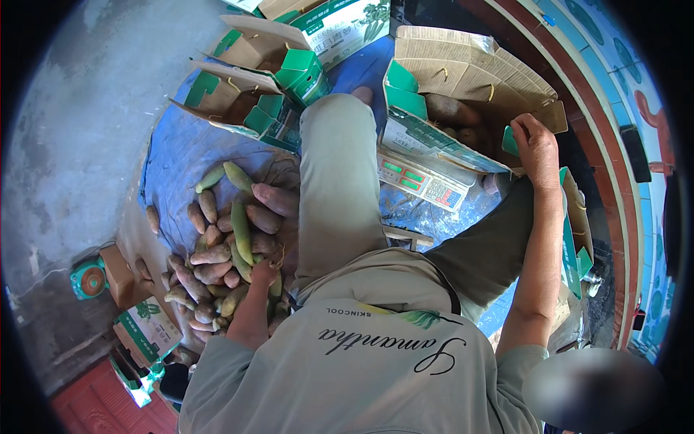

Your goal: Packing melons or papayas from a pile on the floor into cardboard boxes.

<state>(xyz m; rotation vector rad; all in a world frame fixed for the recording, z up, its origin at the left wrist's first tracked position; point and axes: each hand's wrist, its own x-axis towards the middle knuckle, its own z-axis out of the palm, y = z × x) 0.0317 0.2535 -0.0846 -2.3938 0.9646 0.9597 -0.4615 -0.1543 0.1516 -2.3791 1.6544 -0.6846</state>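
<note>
The left hand (264, 273) closes on a root in the pile of brown and green roots (224, 253) at nine o'clock, on the blue tarp (173, 155). The right hand (536, 148) grips the flap of an open green-and-brown carton (463, 79) at two o'clock (roots inside); a similar carton (253, 94) lies at eleven.

The sweet potatoes (224, 253) are brown-pink, and some are green. They lie on a blue tarp (181, 155). The cardboard boxes (463, 79) are brown inside, with green and white outer faces.
</note>
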